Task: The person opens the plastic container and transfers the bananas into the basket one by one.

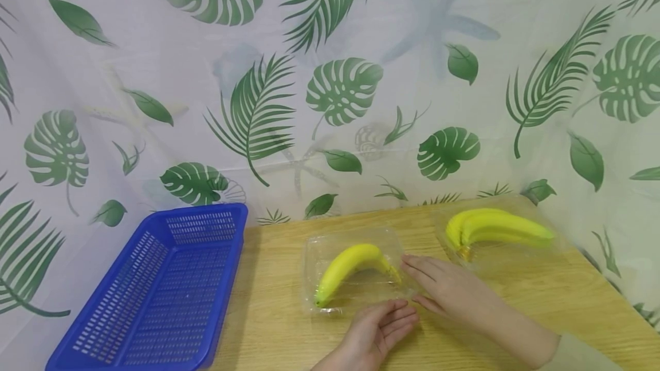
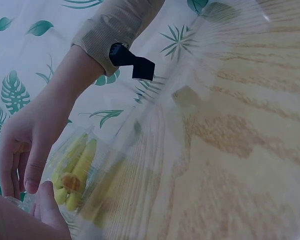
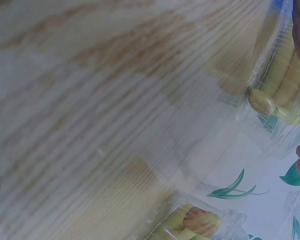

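Observation:
A clear plastic container (image 1: 330, 239) with a yellow banana (image 1: 356, 259) in it lies on the table, in the middle of the head view. My right hand (image 1: 451, 288) is at its right edge, fingers extended and the tips close to or touching the plastic. Below the container's near right corner, my left hand (image 1: 378, 328) has loosely bent fingers with nothing visible in them. Farther right lies a second clear container (image 1: 515, 253) holding yellow bananas (image 1: 500, 227). In the left wrist view, the right hand (image 2: 37, 130) hangs just above the left hand (image 2: 20, 217).
A blue perforated plastic basket (image 1: 170, 296) stands to the left on the wooden table (image 1: 268, 302). Behind the table hangs a white curtain (image 1: 392, 182) printed with green leaves.

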`<state>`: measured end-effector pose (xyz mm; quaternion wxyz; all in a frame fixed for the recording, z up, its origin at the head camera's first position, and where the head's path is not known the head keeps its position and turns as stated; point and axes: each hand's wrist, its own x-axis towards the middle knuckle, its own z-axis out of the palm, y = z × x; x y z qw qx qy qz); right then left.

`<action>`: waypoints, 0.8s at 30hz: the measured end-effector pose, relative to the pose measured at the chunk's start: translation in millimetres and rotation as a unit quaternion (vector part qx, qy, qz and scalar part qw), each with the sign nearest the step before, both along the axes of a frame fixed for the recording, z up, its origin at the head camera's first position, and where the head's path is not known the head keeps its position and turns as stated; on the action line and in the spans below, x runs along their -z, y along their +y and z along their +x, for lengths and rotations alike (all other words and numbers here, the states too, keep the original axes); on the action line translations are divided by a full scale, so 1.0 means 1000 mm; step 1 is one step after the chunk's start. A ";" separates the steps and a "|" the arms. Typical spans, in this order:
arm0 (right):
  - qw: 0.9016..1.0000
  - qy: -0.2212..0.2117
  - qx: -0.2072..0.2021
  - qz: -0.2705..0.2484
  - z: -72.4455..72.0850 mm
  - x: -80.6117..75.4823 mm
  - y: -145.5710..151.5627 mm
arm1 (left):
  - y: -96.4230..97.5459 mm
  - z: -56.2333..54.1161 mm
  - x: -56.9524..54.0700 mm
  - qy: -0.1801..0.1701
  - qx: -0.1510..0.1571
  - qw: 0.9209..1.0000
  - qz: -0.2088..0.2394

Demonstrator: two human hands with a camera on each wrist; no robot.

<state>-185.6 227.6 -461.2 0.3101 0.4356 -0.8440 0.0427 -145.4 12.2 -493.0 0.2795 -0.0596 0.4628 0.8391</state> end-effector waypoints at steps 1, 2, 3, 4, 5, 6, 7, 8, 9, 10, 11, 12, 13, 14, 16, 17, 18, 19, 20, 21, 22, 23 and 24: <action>1.000 0.000 0.001 0.000 0.000 0.000 0.000 | 0.000 0.000 0.000 0.000 -0.001 1.000 -0.001; 1.000 -0.001 0.001 0.000 0.001 0.000 0.000 | 0.001 0.000 0.000 -0.001 -0.003 1.000 -0.003; 1.000 -0.003 0.002 0.000 0.001 -0.001 0.000 | 0.001 0.000 0.000 -0.002 -0.005 1.000 -0.004; 1.000 -0.005 0.003 0.000 0.002 -0.001 -0.001 | 0.002 0.000 0.000 -0.001 -0.007 1.000 -0.004; 1.000 -0.006 0.004 0.001 0.002 -0.002 -0.001 | 0.003 0.000 0.000 -0.001 -0.008 1.000 -0.004; 1.000 -0.008 0.005 0.002 0.003 -0.003 -0.001 | 0.003 0.000 0.000 0.000 -0.010 1.000 -0.003; 1.000 -0.008 0.005 0.004 0.003 -0.003 -0.001 | 0.004 0.000 0.000 0.000 -0.010 1.000 -0.002; 1.000 -0.009 0.005 0.005 0.003 -0.003 -0.002 | 0.005 0.000 -0.001 -0.001 -0.011 1.000 0.000; 1.000 -0.009 0.006 0.006 0.003 -0.003 -0.002 | 0.006 0.000 -0.001 -0.001 -0.011 1.000 0.002; 1.000 -0.008 0.007 0.008 0.003 -0.003 -0.002 | 0.007 0.000 -0.001 -0.002 -0.011 1.000 0.004; 1.000 -0.007 0.007 0.009 0.003 -0.003 -0.003 | 0.007 0.000 -0.001 -0.004 -0.011 1.000 0.005; 1.000 -0.006 0.006 0.008 0.003 -0.003 -0.003 | 0.008 -0.001 -0.001 -0.005 -0.012 1.000 0.005; 1.000 -0.004 0.005 0.007 0.002 -0.003 -0.003 | 0.008 -0.001 -0.001 -0.007 -0.013 1.000 0.005; 1.000 -0.003 0.004 0.006 0.002 -0.003 -0.004 | 0.008 -0.001 -0.001 -0.009 -0.014 1.000 0.006; 1.000 0.001 0.001 0.004 0.002 -0.003 -0.004 | 0.009 -0.001 -0.001 -0.010 -0.015 1.000 0.006; 1.000 0.002 0.000 0.002 0.002 -0.003 -0.004 | 0.009 -0.001 -0.001 -0.010 -0.015 1.000 0.006; 1.000 0.003 -0.001 0.001 0.001 -0.003 -0.005 | 0.009 -0.001 -0.001 -0.011 -0.015 1.000 0.006; 1.000 0.003 -0.002 0.001 0.001 -0.003 -0.005 | 0.009 -0.001 -0.001 -0.011 -0.014 1.000 0.006; 1.000 0.003 -0.003 0.000 0.001 -0.003 -0.005 | 0.009 -0.001 0.000 -0.011 -0.014 1.000 0.007; 1.000 0.003 -0.004 -0.001 0.001 -0.003 -0.005 | 0.009 -0.001 0.000 -0.012 -0.013 1.000 0.007; 1.000 0.003 -0.005 -0.001 0.001 -0.003 -0.005 | 0.009 -0.001 0.000 -0.013 -0.014 1.000 0.007; 1.000 0.004 -0.006 -0.002 0.001 -0.003 -0.006 | 0.009 -0.001 0.000 -0.014 -0.014 1.000 0.008; 1.000 0.005 -0.007 -0.002 0.001 -0.003 -0.006 | 0.008 -0.001 0.000 -0.015 -0.015 1.000 0.010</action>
